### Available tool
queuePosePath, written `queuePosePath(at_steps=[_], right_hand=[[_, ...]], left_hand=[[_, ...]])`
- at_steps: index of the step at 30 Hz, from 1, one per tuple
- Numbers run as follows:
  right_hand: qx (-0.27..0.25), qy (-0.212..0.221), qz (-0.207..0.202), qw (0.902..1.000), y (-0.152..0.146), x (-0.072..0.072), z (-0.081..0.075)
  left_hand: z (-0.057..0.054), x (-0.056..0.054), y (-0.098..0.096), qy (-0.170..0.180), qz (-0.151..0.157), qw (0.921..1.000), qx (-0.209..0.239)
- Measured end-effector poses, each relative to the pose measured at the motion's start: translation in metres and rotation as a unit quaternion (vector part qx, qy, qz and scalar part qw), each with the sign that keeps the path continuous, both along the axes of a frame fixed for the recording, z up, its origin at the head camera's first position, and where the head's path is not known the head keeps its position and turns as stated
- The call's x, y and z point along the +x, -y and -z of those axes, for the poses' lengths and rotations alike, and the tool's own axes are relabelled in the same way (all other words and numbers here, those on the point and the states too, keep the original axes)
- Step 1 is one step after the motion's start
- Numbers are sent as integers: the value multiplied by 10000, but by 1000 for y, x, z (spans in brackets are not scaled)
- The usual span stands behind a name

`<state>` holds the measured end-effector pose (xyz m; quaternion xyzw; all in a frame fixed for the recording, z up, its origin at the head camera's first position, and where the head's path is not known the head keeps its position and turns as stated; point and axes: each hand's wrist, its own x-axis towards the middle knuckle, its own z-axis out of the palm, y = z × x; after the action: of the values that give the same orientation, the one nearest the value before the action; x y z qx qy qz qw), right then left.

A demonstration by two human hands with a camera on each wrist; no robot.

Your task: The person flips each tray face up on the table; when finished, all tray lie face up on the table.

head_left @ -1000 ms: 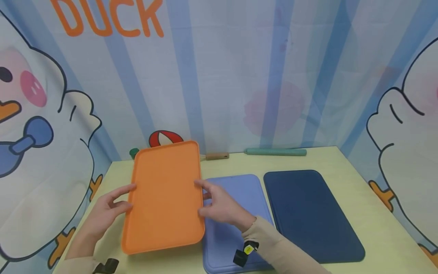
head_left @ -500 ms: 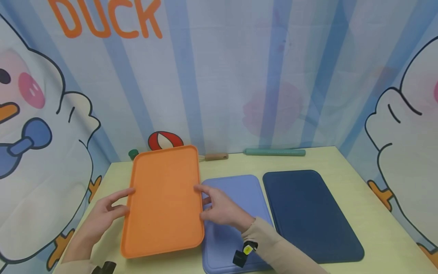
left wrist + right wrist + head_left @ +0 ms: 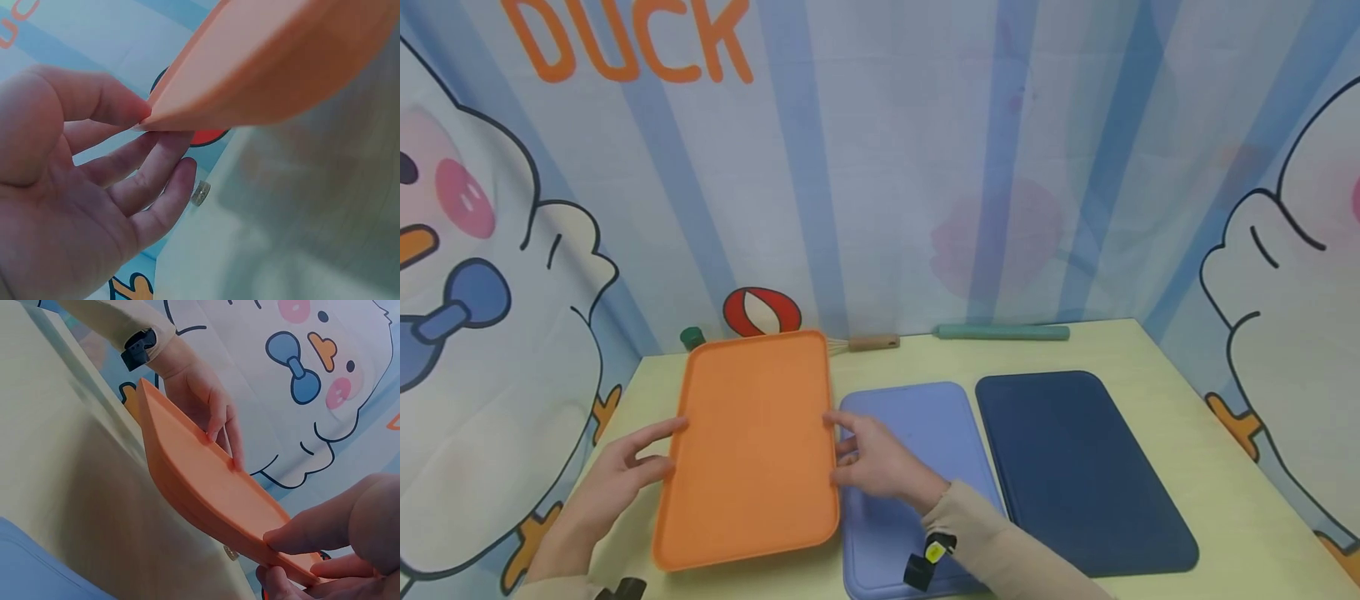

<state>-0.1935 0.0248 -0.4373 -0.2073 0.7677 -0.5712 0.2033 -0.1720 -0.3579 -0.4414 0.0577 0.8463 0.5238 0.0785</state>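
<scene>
Both hands hold an orange tray (image 3: 752, 450) by its two long sides, at the left of the table. The left hand (image 3: 617, 487) pinches its left rim; in the left wrist view the left hand (image 3: 94, 169) has its thumb on top and fingers underneath. On the opposite rim the right hand (image 3: 883, 462) grips with thumb and fingers. The right wrist view shows the orange tray (image 3: 206, 481) raised above the table, its shadow falling below. A periwinkle-blue tray (image 3: 917, 425) lies just right of it, partly covered by the right hand and forearm.
A navy tray (image 3: 1082, 467) lies at the right of the pale yellow table (image 3: 1180, 467). Along the back edge are a teal stick-like roll (image 3: 1002, 332), a whisk (image 3: 872, 342) and a green-capped object (image 3: 692, 337), partly hidden by the orange tray. A printed curtain (image 3: 887, 167) hangs behind.
Both hands have brought the orange tray lower, a little toward the person and slightly left. More of the whisk shows behind it. The blue and navy trays stay in place.
</scene>
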Motion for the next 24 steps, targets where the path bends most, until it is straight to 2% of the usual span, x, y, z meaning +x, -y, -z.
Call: queuePosePath(at_steps=[6,13,19,24], right_hand=[[-25,97,1,9999,4,2,3],[-125,158,19,9998,10,2,10],[-184,324,100,9993,14,1,19],[-64,319,43,9995,17,1,23]], left_hand=[[1,3,4,-9,16,10000,-18],[5,3,11,186,46,9998,12],[10,2,16,300,144,9994,94],[9,2,16,397,277,9988,107]])
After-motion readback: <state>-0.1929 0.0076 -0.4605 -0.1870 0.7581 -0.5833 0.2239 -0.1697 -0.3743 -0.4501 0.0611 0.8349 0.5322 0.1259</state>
